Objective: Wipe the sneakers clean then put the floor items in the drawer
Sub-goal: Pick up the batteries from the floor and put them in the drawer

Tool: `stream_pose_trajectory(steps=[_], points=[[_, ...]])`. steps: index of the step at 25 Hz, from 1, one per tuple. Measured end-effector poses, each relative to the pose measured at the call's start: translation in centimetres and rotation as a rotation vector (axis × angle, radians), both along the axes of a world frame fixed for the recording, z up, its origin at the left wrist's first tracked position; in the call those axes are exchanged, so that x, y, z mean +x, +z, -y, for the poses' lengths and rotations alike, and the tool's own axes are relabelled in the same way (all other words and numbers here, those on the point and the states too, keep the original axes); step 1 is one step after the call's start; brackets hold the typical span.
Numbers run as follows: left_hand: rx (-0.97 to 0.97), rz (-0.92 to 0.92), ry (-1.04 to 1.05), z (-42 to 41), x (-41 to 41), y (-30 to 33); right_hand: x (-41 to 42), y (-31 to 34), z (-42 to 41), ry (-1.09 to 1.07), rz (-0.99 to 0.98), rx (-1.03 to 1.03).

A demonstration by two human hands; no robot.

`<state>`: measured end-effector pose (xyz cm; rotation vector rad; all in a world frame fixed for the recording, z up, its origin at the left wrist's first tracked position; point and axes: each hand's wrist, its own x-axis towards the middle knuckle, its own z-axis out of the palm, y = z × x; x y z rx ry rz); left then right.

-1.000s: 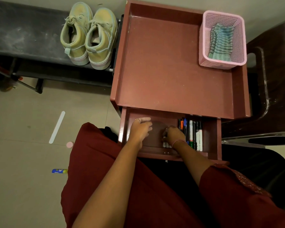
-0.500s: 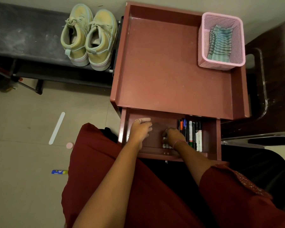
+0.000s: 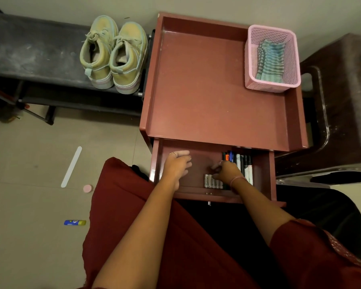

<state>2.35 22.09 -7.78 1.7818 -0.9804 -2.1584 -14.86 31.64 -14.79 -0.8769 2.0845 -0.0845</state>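
Step in hand — stocking the drawer [image 3: 261,174], judged from both hands inside it.
Left hand [image 3: 176,166]: in the drawer's left half, fingers loosely extended, holding nothing visible.
Right hand [image 3: 227,171]: beside the pens [image 3: 243,163], above the row of batteries [image 3: 212,181], fingers curled; whether it holds anything cannot be told.
Sneakers [image 3: 113,55]: on the dark bench [image 3: 33,51] left of the drawer unit.
Floor items, left of the drawer: white strip [image 3: 71,166], pink disc [image 3: 87,188], blue tube [image 3: 74,222] — next move probably calls for reaching down to these.
Pink basket [image 3: 292,61] with striped cloth [image 3: 270,59]: on the unit's top, behind the drawer.
Floor: pale tile.
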Motion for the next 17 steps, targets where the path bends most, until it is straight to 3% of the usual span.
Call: stream_pose_trajectory(steps=[8, 17], points=[[0.013, -0.055, 0.100, 0.3, 1.2, 1.9, 0.2, 5.8, 1.7, 0.039, -0.053, -0.203], [-0.094, -0.262, 0.362, 2.8, 7.1, 8.3, 7.3, 13.9, 7.2, 0.142, 0.116, -0.458]])
